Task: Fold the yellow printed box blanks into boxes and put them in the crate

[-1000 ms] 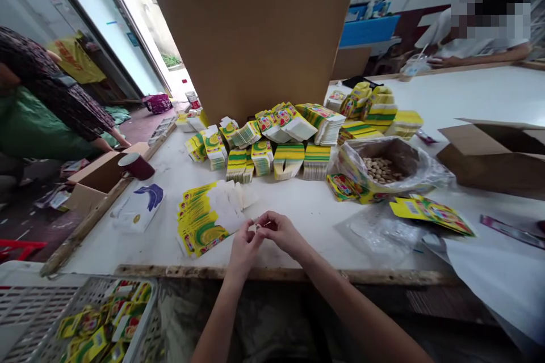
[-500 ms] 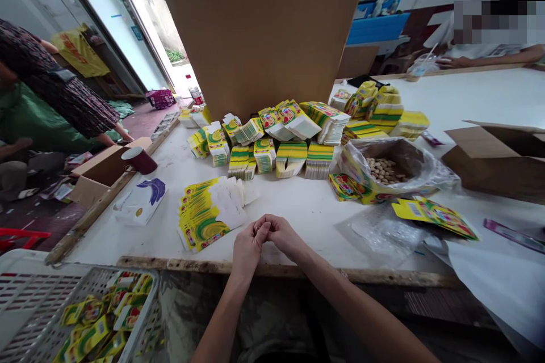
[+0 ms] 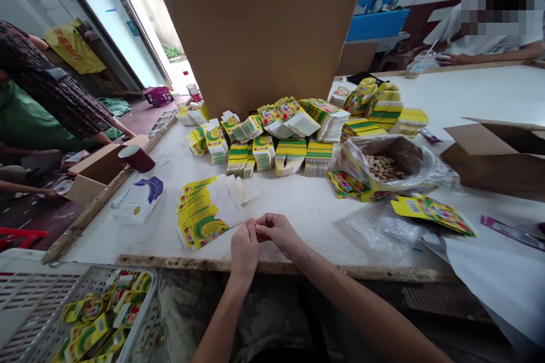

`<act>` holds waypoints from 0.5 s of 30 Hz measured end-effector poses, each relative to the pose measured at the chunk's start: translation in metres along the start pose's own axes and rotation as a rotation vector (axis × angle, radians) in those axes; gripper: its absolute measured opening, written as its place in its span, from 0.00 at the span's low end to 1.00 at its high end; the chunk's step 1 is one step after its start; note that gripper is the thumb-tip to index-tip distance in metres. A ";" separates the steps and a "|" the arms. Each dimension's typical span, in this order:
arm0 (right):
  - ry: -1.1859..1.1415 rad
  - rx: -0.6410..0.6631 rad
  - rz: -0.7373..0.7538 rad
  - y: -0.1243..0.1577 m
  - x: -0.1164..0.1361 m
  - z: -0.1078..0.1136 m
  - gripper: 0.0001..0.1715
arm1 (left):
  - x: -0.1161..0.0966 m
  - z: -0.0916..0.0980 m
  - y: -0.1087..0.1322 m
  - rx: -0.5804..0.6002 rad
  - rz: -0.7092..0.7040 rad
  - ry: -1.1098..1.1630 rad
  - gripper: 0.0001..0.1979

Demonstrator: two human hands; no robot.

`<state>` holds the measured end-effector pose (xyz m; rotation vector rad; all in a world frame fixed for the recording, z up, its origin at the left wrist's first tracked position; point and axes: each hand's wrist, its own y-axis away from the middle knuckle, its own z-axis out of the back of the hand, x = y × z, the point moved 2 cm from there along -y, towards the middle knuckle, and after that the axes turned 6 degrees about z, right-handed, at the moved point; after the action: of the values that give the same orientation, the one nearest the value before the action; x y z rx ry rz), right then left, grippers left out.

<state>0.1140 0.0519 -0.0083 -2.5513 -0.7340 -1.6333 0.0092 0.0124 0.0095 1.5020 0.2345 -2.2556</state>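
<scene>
My left hand (image 3: 246,247) and my right hand (image 3: 279,233) meet over the front of the white table (image 3: 293,201), fingertips pinched together. Whatever lies between the fingers, if anything, is too small or hidden to make out. Just left of my hands a fan of flat yellow-and-green printed cartons (image 3: 208,212) lies overlapping on the table. Behind stand several stacks of the same kind of cartons (image 3: 289,153). To the right, a plastic-lined box (image 3: 366,190) holds many small beige pieces (image 3: 383,168).
A maroon mug (image 3: 136,157) and a white-and-purple box (image 3: 140,201) are at left. A white basket (image 3: 147,300) with filled yellow packets stands lower left. A tall cardboard sheet (image 3: 264,28) rises behind. Clear plastic (image 3: 383,232) and an open carton (image 3: 498,153) lie right. Two people are nearby.
My fingers have shifted: the right hand's fingertips now pinch at the left hand's fingertips, and the left hand has turned slightly. The table items have stayed put; the view has moved slightly.
</scene>
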 end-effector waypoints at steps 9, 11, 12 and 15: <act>-0.074 0.010 -0.070 -0.006 -0.003 0.004 0.24 | 0.008 0.000 -0.007 0.038 0.135 0.210 0.20; -0.056 0.014 -0.058 -0.007 -0.002 0.005 0.22 | 0.010 -0.002 -0.009 0.101 0.191 0.306 0.23; -0.039 0.014 -0.044 -0.007 -0.001 0.005 0.21 | 0.011 -0.002 -0.009 0.127 0.217 0.354 0.25; 0.042 0.004 0.029 -0.006 0.002 0.005 0.18 | 0.012 -0.004 -0.012 0.186 0.275 0.488 0.27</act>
<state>0.1162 0.0595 -0.0101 -2.5047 -0.6934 -1.6696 0.0036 0.0216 -0.0036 2.0310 -0.0450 -1.7105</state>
